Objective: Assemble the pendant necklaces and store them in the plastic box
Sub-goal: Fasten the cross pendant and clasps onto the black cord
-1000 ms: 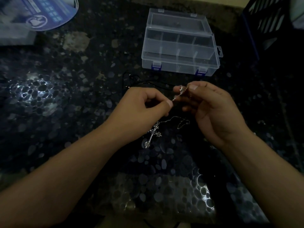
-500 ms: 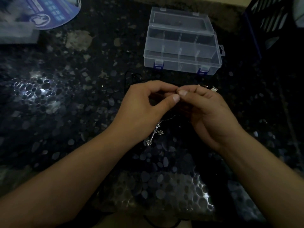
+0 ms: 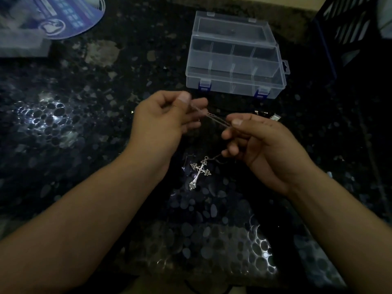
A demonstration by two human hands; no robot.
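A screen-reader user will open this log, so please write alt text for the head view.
Two bare hands, left hand and right hand, pinch a thin chain stretched between them above a dark speckled table. A silver cross pendant lies below the hands; an open clear plastic box sits beyond them.

1. Dark table [image 3: 70, 132] with a glossy surface of pebble-like ovals; bright glare patches at left and at near centre.
2. Clear plastic box [image 3: 235, 66] sits at the far centre, lid closed, blue latches on its near wall, dividers visible inside.
3. Silver cross pendant [image 3: 200, 173] lies flat near the middle, tilted, with a thin chain [image 3: 216, 158] running off its top.
4. Blue printed paper [image 3: 63, 15] lies at the far left corner.
5. Small metal bits [image 3: 267, 114] lie just in front of the box; too dim to identify.
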